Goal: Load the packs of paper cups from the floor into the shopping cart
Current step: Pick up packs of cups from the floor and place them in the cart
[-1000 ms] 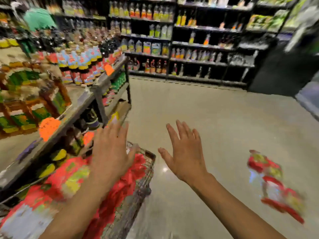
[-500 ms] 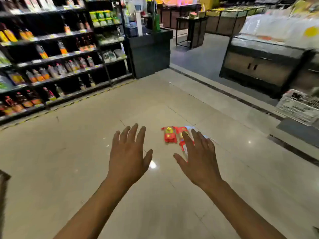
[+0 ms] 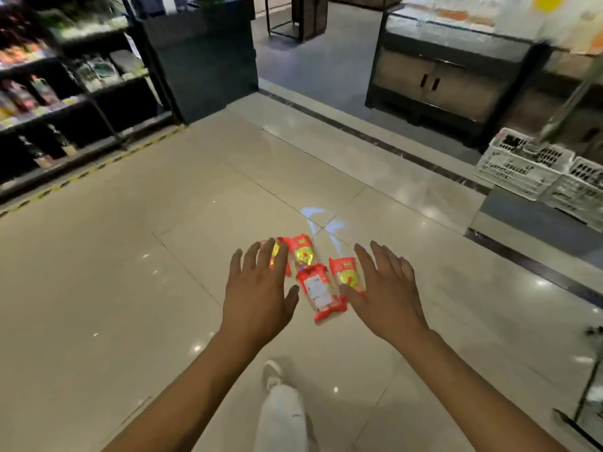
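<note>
Reaching for the packs of paper cups (image 3: 315,282) with both hands spread wide, so right now your grip is empty on both sides: left hand (image 3: 259,295) flat with fingers fanned, right hand (image 3: 386,293) the same, neither one closed on anything.

The packs are lying on the floor (image 3: 130,272) ahead of your shoe (image 3: 272,370), clustered near where the tile seams cross, well away from the shelves (image 3: 65,102) on the left and the white crates (image 3: 538,164) on the right. Your left hand covers part of the leftmost pack from this angle; whether it's touching I can't tell.

What I'd watch out for: there look to be about four packs, overlapping each other in a loose heap. If you try scooping them all in one go, the slick plastic wrap will probably let one squirt out and skid across that shiny tile. Squeezing hard to compensate could crush the cups inside. Also the shopping cart isn't in view, so you'll be turning with an armful.

Looks-wise: long clear sleeves with red ends and a yellow-gold label patch. The nearest one shows a white label panel, probably its back. Bit blurry, so no reading the print.
</note>
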`<act>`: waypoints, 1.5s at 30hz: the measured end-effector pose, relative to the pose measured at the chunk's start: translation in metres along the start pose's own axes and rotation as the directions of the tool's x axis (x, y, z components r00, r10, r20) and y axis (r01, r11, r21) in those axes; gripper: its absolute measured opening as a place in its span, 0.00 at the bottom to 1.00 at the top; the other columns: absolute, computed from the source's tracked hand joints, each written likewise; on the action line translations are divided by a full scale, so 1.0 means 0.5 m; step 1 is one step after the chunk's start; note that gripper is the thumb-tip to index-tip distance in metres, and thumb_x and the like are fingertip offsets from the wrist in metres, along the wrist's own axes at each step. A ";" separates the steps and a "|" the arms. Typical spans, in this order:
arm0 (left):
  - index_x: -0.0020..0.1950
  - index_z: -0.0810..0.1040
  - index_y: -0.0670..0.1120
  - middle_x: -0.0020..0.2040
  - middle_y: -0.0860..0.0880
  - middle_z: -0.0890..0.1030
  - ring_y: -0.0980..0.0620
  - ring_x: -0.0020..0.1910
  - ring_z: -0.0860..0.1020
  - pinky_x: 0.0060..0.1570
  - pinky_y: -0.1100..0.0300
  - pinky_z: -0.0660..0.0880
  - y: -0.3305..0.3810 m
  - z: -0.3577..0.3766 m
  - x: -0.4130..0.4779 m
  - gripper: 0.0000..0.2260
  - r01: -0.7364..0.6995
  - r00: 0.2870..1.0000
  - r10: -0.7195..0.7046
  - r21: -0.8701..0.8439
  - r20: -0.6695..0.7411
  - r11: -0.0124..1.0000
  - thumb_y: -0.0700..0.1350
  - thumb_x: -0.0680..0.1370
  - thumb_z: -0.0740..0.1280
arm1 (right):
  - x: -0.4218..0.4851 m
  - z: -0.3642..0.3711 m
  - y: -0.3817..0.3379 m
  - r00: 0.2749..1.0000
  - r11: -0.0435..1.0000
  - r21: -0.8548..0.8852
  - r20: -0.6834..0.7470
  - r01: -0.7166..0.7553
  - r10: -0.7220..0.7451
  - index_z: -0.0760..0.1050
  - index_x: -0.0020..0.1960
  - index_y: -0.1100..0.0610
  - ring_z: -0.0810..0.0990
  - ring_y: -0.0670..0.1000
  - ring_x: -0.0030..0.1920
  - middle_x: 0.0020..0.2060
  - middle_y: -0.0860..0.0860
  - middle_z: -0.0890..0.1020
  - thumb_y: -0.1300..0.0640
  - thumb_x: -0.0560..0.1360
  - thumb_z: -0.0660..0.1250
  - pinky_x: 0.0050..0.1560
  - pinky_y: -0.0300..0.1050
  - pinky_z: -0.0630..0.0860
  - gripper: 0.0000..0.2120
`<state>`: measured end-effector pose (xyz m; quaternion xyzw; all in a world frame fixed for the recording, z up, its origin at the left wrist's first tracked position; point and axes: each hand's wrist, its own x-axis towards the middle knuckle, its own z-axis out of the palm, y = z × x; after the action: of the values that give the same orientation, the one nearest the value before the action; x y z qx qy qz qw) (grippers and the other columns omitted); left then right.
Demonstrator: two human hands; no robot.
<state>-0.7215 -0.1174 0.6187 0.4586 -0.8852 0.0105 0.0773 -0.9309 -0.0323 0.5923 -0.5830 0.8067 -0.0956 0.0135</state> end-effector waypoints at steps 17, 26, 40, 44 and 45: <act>0.82 0.57 0.45 0.81 0.41 0.62 0.37 0.80 0.61 0.78 0.39 0.57 -0.097 0.952 0.658 0.34 0.059 0.902 -0.028 -0.060 0.431 0.996 0.61 0.81 0.59 | 0.675 0.834 0.312 0.847 0.988 -0.138 0.517 -0.062 0.126 0.53 0.82 0.52 0.60 0.57 0.78 0.79 0.56 0.62 0.38 0.80 0.56 0.75 0.56 0.58 0.35; 0.74 0.67 0.40 0.72 0.39 0.72 0.39 0.71 0.72 0.68 0.48 0.70 -0.067 1.664 0.597 0.35 0.843 0.437 -0.381 -0.223 0.815 0.490 0.57 0.74 0.74 | 0.723 1.474 0.639 0.613 0.747 0.153 0.687 -0.647 0.390 0.57 0.80 0.53 0.69 0.62 0.72 0.74 0.61 0.69 0.41 0.73 0.72 0.69 0.55 0.68 0.42; 0.59 0.80 0.49 0.52 0.52 0.88 0.52 0.46 0.88 0.49 0.47 0.85 -0.090 1.783 0.581 0.34 0.858 0.471 -0.413 -0.513 0.779 0.011 0.58 0.57 0.83 | 0.725 1.532 0.660 0.611 0.445 0.424 0.623 -0.789 0.489 0.67 0.60 0.51 0.84 0.51 0.47 0.49 0.47 0.83 0.48 0.60 0.85 0.54 0.54 0.81 0.37; 0.62 0.78 0.50 0.54 0.51 0.88 0.51 0.49 0.88 0.49 0.48 0.84 -0.146 1.408 0.659 0.32 0.745 0.598 -0.482 -0.666 0.640 0.039 0.53 0.60 0.83 | 0.764 1.211 0.552 0.703 0.457 0.535 0.531 -0.711 0.473 0.68 0.61 0.50 0.83 0.50 0.48 0.51 0.48 0.83 0.49 0.60 0.84 0.54 0.53 0.80 0.36; 0.63 0.77 0.48 0.54 0.50 0.88 0.50 0.49 0.88 0.48 0.48 0.84 -0.166 1.294 0.677 0.33 0.715 0.621 -0.496 -0.698 0.607 0.040 0.51 0.61 0.83 | 0.779 1.110 0.517 0.733 0.456 0.575 0.505 -0.679 0.455 0.68 0.63 0.50 0.83 0.49 0.49 0.51 0.48 0.82 0.49 0.60 0.84 0.53 0.53 0.80 0.38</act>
<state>-0.9283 -0.4976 0.0248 0.6613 -0.4514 -0.5562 0.2226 -1.2239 -0.3986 0.0384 -0.2269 0.8355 -0.3150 0.3890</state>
